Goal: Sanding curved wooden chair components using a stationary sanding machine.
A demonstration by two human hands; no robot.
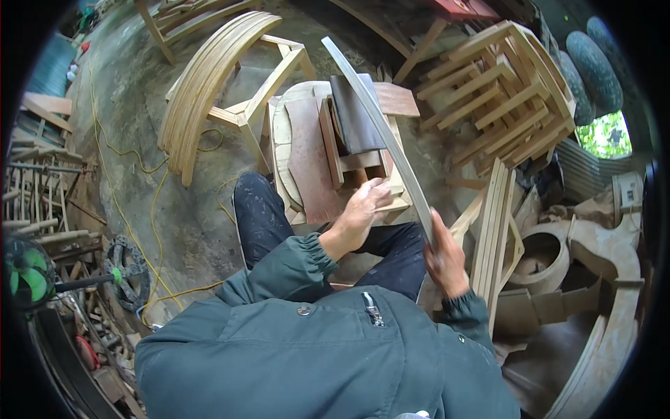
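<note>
A long, slightly curved wooden slat (380, 122) slants across the middle of the view. Its near end is in the grip of my right hand (447, 260), fingers closed around it above my right knee. My left hand (358, 215) is open in front of the bench, fingers stretched toward the slat without holding it. Beneath and left of the slat sits a wide grey sanding belt (349, 115) in a wooden housing. This rests on a low wooden bench (301, 119), and the slat hides part of the belt's right side.
Several curved slats (209, 84) lie stacked on a wooden frame (276, 77) at the left. Further slats (497, 237) lean by my right arm, beside a big curved duct (600, 251). Stacked frames (499, 98) stand far right. A yellow cord (155, 209) crosses the floor.
</note>
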